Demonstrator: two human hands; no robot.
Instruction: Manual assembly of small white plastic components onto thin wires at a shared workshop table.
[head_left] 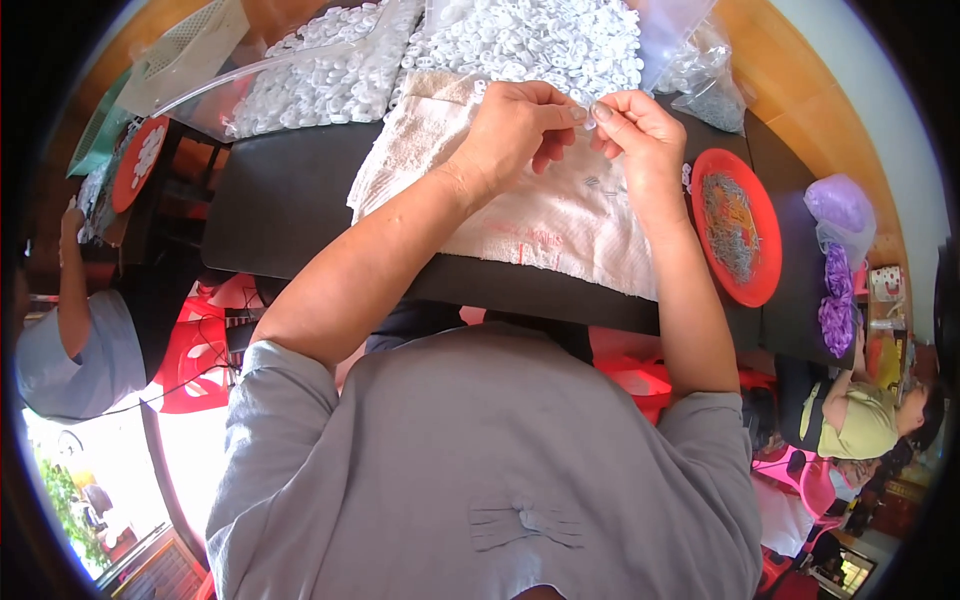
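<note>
My left hand (515, 130) and my right hand (640, 135) meet above a white towel (560, 215) spread on a dark table (290, 200). Both pinch one small white plastic piece (589, 122) between thumb and fingertips. A few small metal pins (597, 184) lie on the towel just below my hands. Behind my hands sits a big heap of white plastic pieces (520, 45) on clear plastic sheeting.
A red plate (738, 228) with small metal parts sits at the right of the towel. Clear bags (705, 75) lie at the far right, purple bags (838, 260) beyond the plate. Another red plate (135, 160) and a person's arm (72, 290) are at the left; a second person (860, 415) sits at the right.
</note>
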